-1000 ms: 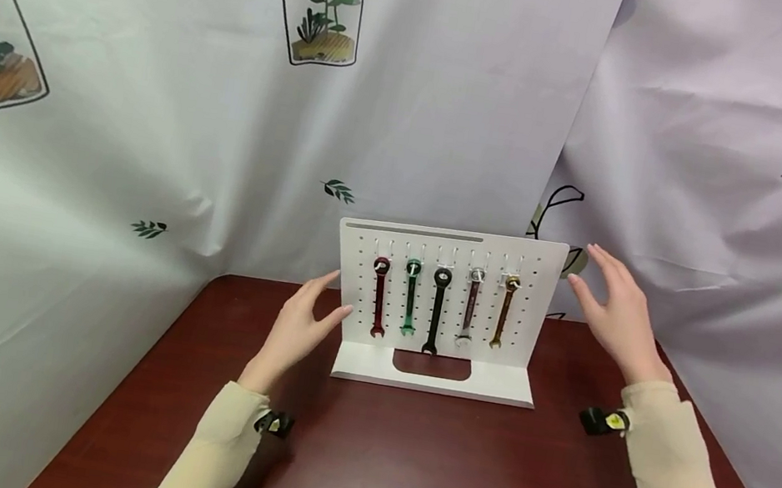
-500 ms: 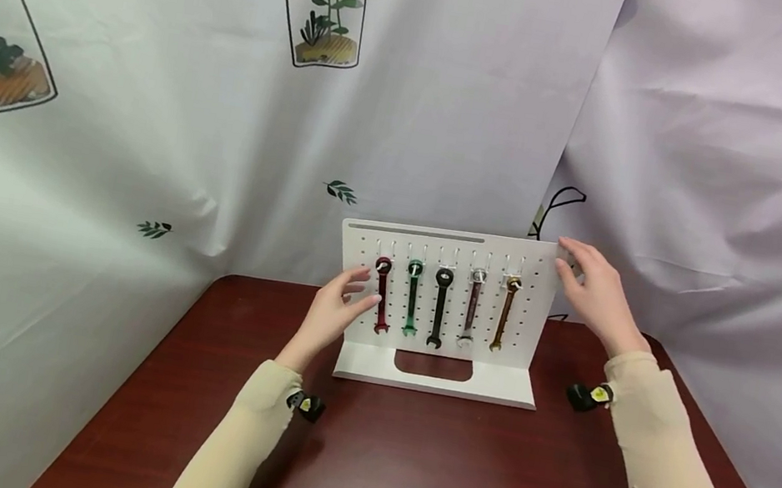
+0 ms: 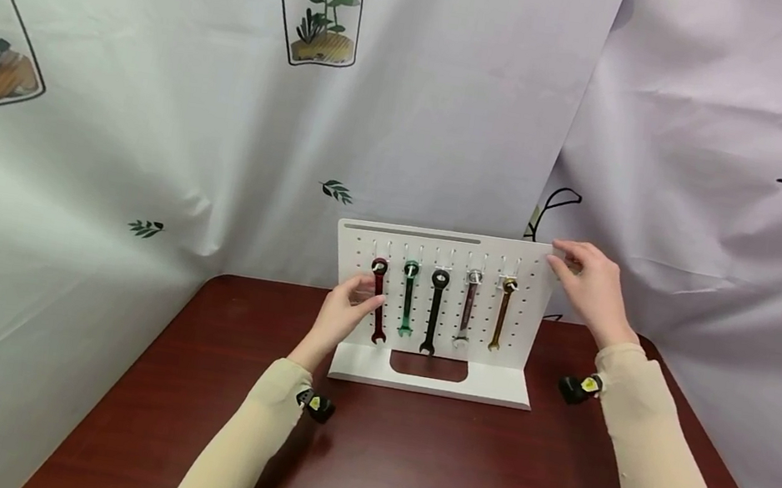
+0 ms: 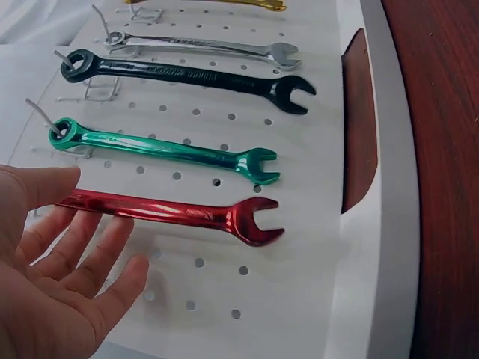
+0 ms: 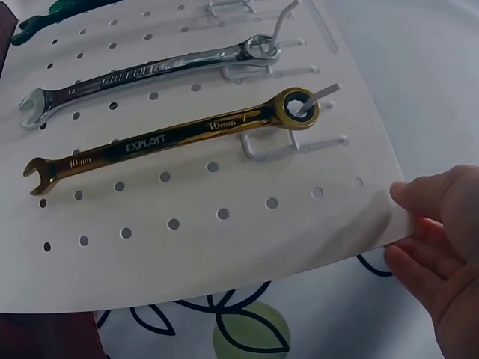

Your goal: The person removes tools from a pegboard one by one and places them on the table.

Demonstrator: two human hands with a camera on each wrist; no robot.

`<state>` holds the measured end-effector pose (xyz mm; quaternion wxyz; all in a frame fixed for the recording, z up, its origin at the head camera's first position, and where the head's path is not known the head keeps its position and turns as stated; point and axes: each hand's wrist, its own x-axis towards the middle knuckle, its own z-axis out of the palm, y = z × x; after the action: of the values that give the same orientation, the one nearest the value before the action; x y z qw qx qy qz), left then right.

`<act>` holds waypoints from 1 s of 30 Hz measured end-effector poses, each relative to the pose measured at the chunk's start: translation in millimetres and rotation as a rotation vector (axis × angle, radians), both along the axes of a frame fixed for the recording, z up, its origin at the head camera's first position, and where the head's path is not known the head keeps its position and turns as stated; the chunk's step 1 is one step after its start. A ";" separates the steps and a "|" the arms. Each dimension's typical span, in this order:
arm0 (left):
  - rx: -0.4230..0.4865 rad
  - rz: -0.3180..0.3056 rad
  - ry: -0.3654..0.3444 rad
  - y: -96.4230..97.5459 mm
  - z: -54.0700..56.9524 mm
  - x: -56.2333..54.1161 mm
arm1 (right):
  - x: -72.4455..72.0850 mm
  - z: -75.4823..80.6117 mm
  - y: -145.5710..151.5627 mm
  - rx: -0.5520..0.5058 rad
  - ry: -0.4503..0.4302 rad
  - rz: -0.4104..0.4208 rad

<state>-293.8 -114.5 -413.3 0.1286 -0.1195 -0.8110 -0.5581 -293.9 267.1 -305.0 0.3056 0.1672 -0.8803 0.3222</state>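
Note:
A red combination wrench (image 4: 172, 209) hangs leftmost on the white pegboard stand (image 3: 343, 359). My left hand (image 3: 337, 316) has its thumb on one side of the wrench's shaft and its fingers on the other, near the upper end. The thumb hides its ring end in the left wrist view; its open end points down the board. Beside it hang a green wrench (image 4: 157, 146), a black wrench (image 3: 435, 310), a silver wrench (image 5: 150, 75) and a gold wrench (image 5: 165, 138). At the board's upper right corner, my right hand (image 3: 591, 295) pinches the edge between thumb and fingers.
The stand rests on a dark red-brown table (image 3: 433, 470) near its back edge. Behind hangs a pale cloth (image 3: 455, 119) printed with plants. Wire hooks (image 5: 277, 146) stick out from the board and pass through the wrench rings.
My left hand has moved right from the board's left edge to the red wrench. The right hand has come left onto the upper right corner and taken hold of it.

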 end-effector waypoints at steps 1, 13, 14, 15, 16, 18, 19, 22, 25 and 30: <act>-0.002 0.002 -0.005 0.6 -0.7 -0.2 | -0.7 -0.2 -0.4 -0.006 0.009 -0.008; 0.007 -0.038 -0.049 3.6 -22.9 6.3 | -10.4 -8.0 -2.6 -0.046 0.060 -0.078; 0.023 -0.046 -0.054 3.6 -24.5 6.9 | -10.8 -8.1 -2.7 -0.049 0.061 -0.078; 0.046 -0.054 -0.065 3.7 -25.9 7.0 | -10.9 -8.3 -2.8 -0.053 0.059 -0.078; 0.063 -0.060 -0.073 3.7 -26.7 7.7 | -10.3 -8.3 -2.9 -0.054 0.056 -0.079; 0.091 -0.069 -0.086 3.5 -27.9 8.9 | -9.0 -7.5 -3.0 -0.056 0.051 -0.079; 0.100 -0.073 -0.089 3.2 -28.3 9.2 | -8.6 -7.1 -3.1 -0.056 0.050 -0.078; 0.113 -0.075 -0.092 2.5 -28.2 9.7 | -7.8 -5.4 -3.1 -0.052 0.050 -0.079; 0.106 -0.070 -0.079 1.6 -27.1 10.1 | -8.2 -4.1 -3.2 -0.048 0.052 -0.076; 0.109 -0.085 -0.071 0.1 -25.6 12.1 | -7.7 -5.4 -3.2 -0.048 0.040 -0.078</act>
<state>-281.7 -114.4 -439.0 0.0820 -0.1268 -0.7776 -0.6103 -301.6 263.9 -310.3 0.3394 0.1316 -0.8719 0.3275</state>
